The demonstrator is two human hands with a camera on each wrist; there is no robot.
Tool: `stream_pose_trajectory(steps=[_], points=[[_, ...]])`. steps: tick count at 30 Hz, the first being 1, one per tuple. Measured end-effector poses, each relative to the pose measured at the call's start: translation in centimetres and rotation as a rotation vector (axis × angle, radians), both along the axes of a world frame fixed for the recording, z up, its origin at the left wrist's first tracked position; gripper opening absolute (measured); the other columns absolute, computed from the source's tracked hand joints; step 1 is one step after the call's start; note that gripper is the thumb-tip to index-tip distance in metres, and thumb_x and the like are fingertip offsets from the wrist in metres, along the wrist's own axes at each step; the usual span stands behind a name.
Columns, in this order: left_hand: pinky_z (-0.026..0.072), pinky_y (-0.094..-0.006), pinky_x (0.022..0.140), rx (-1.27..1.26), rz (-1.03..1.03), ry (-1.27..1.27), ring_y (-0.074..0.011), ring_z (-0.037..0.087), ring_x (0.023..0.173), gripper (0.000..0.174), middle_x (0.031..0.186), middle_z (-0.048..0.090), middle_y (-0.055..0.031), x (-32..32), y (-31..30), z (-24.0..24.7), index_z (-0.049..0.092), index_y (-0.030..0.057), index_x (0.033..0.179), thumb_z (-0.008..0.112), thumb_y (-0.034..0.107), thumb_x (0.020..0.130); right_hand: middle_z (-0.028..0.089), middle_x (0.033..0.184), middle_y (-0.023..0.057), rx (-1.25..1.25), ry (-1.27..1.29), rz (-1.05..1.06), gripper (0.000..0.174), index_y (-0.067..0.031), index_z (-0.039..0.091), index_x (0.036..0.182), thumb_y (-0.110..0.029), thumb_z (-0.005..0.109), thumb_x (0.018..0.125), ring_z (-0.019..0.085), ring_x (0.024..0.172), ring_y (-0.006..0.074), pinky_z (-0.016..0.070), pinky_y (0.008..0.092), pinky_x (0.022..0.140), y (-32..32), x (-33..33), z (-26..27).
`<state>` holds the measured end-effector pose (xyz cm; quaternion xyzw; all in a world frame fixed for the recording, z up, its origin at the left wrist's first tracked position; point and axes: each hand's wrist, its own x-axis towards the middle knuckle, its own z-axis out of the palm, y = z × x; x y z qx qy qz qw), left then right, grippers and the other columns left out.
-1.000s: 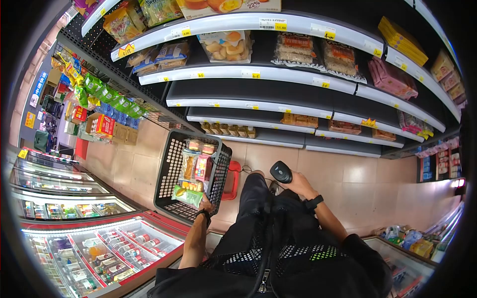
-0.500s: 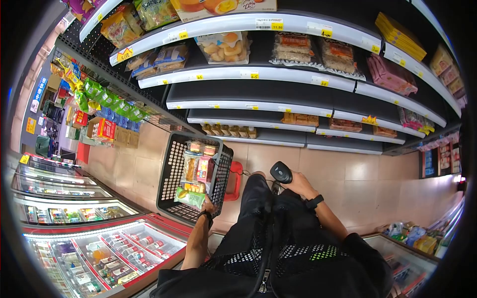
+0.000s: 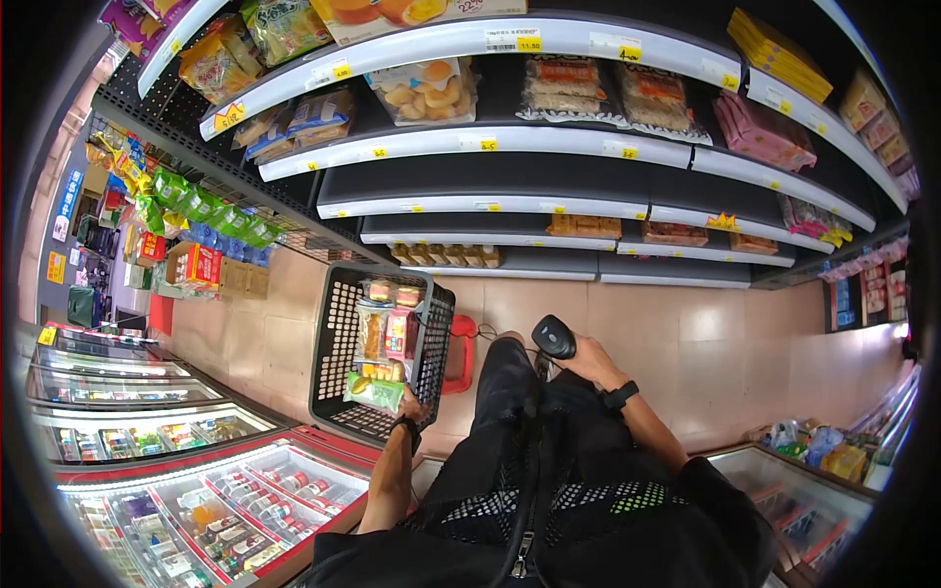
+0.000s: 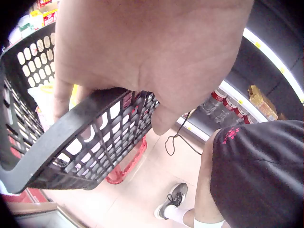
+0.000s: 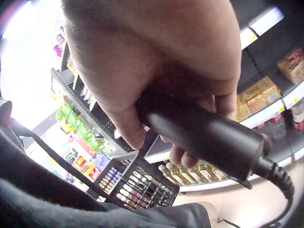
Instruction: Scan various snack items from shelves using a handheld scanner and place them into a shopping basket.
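Observation:
My left hand [image 3: 416, 405] grips the near rim of a black plastic shopping basket [image 4: 71, 126], fingers over the inside and thumb outside in the left wrist view. Inside the basket lie a green-and-white snack packet [image 3: 374, 390], a pink packet [image 3: 400, 333], a clear-wrapped bread [image 3: 371, 333] and small packaged cakes [image 3: 392, 293]. In front of the right thigh, my right hand [image 3: 592, 363] holds a black barcode scanner [image 3: 555, 338]. Its handle [image 5: 204, 133] lies in the palm with the fingers wrapped round it, and a coiled cord [image 5: 280, 185] leaves the end.
Ahead stand dark shelves [image 3: 470, 181] with bagged breads, boxes and bottles. A glass-topped freezer [image 3: 211, 500] runs along the left, and another freezer [image 3: 784, 490] is behind on the right. A red frame [image 3: 459, 355] shows beside the basket on the tiled floor [image 3: 706, 343].
In the head view the shelves have shifted slightly left and up. My left hand stays on the basket rim and my right hand keeps hold of the scanner.

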<state>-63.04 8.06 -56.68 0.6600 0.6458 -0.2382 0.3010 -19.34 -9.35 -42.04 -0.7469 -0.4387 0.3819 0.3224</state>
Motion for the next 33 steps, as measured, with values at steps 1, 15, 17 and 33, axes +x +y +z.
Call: stream_pose_trajectory(steps=[1, 15, 17, 33], points=[[0.0407, -0.0512, 0.096, -0.008, -0.003, -0.001, -0.0492, 0.047, 0.115, 0.11, 0.124, 0.041, -0.0395, 0.0, -0.1, -0.1, -0.008, 0.0085, 0.141, 0.072, 0.042, 0.073, 0.065, 0.096, 0.0222, -0.02, 0.004, -0.001, 0.048, -0.0053, 0.059, 0.112, -0.031, 0.069, 0.073, 0.06, 0.092, 0.0401, 0.0488, 0.0438, 0.079, -0.2, 0.0, -0.1], [0.0385, -0.0516, 0.097, -0.035, -0.011, -0.045, -0.0476, 0.045, 0.118, 0.107, 0.126, 0.041, -0.036, -0.6, -0.1, -2.8, 0.0, 0.0106, 0.142, 0.073, 0.041, 0.072, 0.065, 0.097, 0.0216, -0.045, 0.009, -0.127, 0.048, -0.0068, 0.059, 0.112, -0.029, 0.071, 0.072, 0.06, 0.093, 0.0399, 0.0486, 0.0446, 0.08, -2.9, 0.6, -1.0], [0.0386, -0.0512, 0.097, -0.025, -0.003, -0.157, -0.0489, 0.045, 0.116, 0.109, 0.126, 0.041, -0.0367, -1.5, 0.2, -4.1, -0.002, 0.0095, 0.143, 0.074, 0.041, 0.072, 0.065, 0.097, 0.0216, -0.037, -0.005, -0.139, 0.047, -0.0065, 0.059, 0.112, -0.028, 0.071, 0.072, 0.06, 0.093, 0.0401, 0.0484, 0.0447, 0.08, -3.1, 0.7, -0.8], [0.0375, -0.0532, 0.097, -0.043, 0.049, -0.094, -0.0506, 0.044, 0.117, 0.102, 0.126, 0.041, -0.038, -0.8, -0.2, -3.0, -0.001, 0.0136, 0.143, 0.071, 0.035, 0.074, 0.065, 0.099, 0.0202, -0.022, 0.018, -0.129, 0.047, -0.0082, 0.059, 0.114, -0.027, 0.07, 0.072, 0.06, 0.093, 0.04, 0.0485, 0.0446, 0.08, -1.9, 0.8, -0.6]])
